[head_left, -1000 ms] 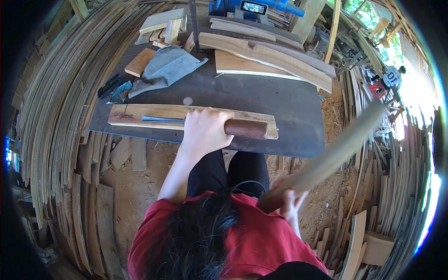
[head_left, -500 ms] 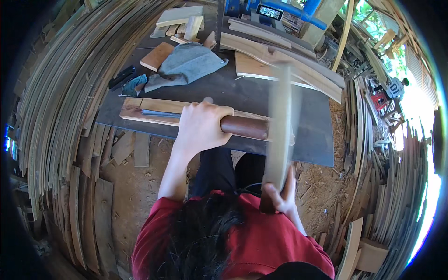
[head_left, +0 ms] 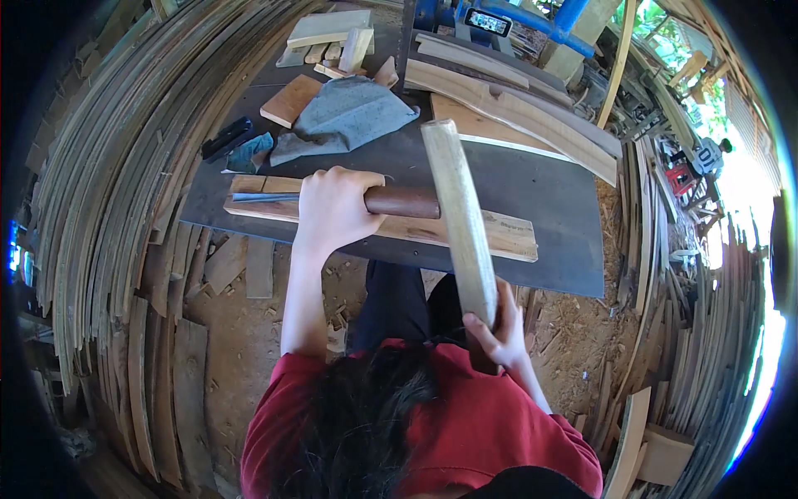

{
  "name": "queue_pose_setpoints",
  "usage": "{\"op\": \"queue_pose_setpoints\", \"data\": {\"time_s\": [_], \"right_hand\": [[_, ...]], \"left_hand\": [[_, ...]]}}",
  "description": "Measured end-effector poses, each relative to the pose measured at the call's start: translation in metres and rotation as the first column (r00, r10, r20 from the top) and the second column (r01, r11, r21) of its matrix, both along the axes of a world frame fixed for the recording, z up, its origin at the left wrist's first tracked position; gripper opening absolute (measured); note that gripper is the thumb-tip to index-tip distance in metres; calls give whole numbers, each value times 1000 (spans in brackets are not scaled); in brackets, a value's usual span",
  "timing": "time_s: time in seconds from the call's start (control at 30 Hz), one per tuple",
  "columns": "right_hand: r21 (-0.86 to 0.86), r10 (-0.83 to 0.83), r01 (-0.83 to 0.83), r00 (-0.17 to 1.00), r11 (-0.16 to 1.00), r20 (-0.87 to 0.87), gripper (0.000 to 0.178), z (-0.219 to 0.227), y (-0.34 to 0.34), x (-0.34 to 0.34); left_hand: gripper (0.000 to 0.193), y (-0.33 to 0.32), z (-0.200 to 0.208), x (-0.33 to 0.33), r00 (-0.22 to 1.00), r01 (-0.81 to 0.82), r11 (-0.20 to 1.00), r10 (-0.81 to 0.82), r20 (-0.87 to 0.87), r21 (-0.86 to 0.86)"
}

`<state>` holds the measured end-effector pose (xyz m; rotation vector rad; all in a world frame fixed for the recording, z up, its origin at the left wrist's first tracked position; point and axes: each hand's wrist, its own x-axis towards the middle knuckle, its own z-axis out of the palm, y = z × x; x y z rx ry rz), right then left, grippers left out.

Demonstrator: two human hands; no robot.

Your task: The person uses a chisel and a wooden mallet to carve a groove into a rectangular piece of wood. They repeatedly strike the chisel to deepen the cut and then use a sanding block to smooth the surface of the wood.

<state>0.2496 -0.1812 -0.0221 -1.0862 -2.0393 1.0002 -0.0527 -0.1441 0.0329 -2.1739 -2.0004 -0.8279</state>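
My left hand is wrapped round a chisel with a brown wooden handle. Its grey metal blade points left and lies along a light wooden board. My hand hides the middle of both. In my right hand is a thick squared wooden stick, gripped near its lower end. The stick slants up and to the left, and its middle passes by the butt of the chisel handle; I cannot tell whether they touch. The board rests along the near edge of the dark table.
Farther back lie a grey cloth, a brown wood block, a dark object and stacked offcuts. Long planks lie at the back right. Stacked strips line the left. A person is far right.
The stick, blurred before, is now sharp, and its upper end has tipped left. My left hand has shifted left along the board with the chisel.
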Motion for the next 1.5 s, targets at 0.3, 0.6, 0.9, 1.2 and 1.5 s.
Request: {"op": "queue_pose_setpoints", "data": {"time_s": [0.3, 0.6, 0.9, 1.2, 1.5], "right_hand": [[102, 45, -28, 985, 994, -164, 67, -3, 4, -21], [-219, -266, 201, 907, 955, -326, 45, -3, 12, 17], [-87, -556, 586, 697, 805, -453, 77, -20, -2, 140], [-144, -505, 586, 517, 798, -691, 68, 17, -40, 195], [-315, -580, 503, 554, 805, -597, 67, 3, -58, 136]], "left_hand": [[21, -3, -9, -12, 1000, -1, 999, 1, -14, 43], [16, -33, 16, -18, 989, -90, 964, 56, 139, 249], [33, -16, 17, 185, 921, 387, 922, -387, 40, -3], [21, 4, 21, 221, 907, 415, 907, -407, 106, -74], [18, 8, 17, 191, 947, 320, 938, -312, 77, -136]]}}
